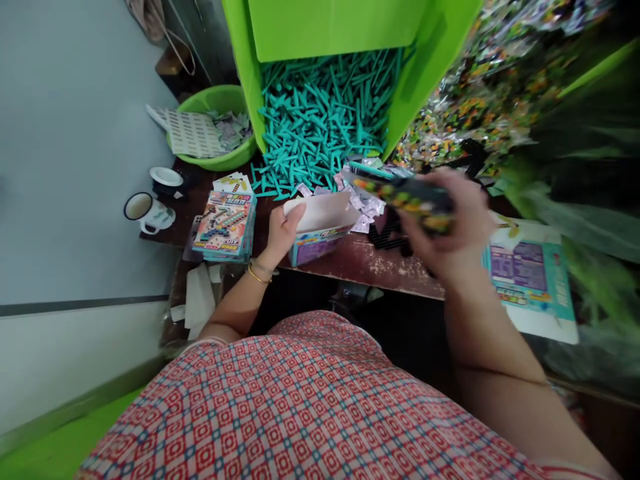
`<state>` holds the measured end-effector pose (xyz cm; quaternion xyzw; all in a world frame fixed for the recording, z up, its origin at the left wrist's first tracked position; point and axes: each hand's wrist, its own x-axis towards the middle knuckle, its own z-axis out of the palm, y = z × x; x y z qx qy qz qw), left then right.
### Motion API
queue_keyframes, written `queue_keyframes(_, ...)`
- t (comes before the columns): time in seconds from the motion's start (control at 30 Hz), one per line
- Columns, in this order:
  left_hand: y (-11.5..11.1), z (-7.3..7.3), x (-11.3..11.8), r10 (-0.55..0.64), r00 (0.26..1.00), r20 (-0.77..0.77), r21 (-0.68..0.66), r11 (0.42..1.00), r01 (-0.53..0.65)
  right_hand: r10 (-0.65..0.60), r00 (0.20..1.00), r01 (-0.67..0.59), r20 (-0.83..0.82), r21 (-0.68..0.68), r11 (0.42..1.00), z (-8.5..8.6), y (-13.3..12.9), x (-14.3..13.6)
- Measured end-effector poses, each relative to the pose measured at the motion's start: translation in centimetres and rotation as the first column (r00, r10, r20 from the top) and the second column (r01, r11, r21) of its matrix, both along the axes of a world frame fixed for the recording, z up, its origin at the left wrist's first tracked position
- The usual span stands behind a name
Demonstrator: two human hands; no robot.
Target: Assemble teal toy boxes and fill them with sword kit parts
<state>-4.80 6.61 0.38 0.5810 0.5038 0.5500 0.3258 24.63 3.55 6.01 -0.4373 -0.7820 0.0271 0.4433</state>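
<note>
My left hand is closed on the left end of a small printed cardboard box, its white flap standing up and its teal and purple side facing me. My right hand, smeared by motion, grips a dark toy piece with orange and yellow-green parts, held to the right of the box and tilted. A teal stick shows at the far end of that piece; whether it is held too I cannot tell. Behind the box lie small pale purple packets, and black plastic pieces sit to its right.
A stack of printed boxes stands left. A tipped green bin spills teal sticks. Also around: a green basin with packets and a sheet, an enamel mug, flattened boxes, and bagged orange-green parts.
</note>
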Motion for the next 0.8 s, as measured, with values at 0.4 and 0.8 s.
queue_keyframes(0.4, -1.1, 0.0, 1.0, 0.041, 0.947, 0.319, -0.157, 0.988, 0.01, 0.391, 0.866, -0.291, 0.311, -0.322, 0.901, 3.6, -0.9, -3.0)
queue_keyframes(0.8, 1.9, -1.1, 3.6, -0.003, 0.924, 0.383, -0.078, 0.996, 0.036, 0.249, 0.814, -0.123, 0.524, -0.263, 0.957, 2.1, 0.5, -6.8)
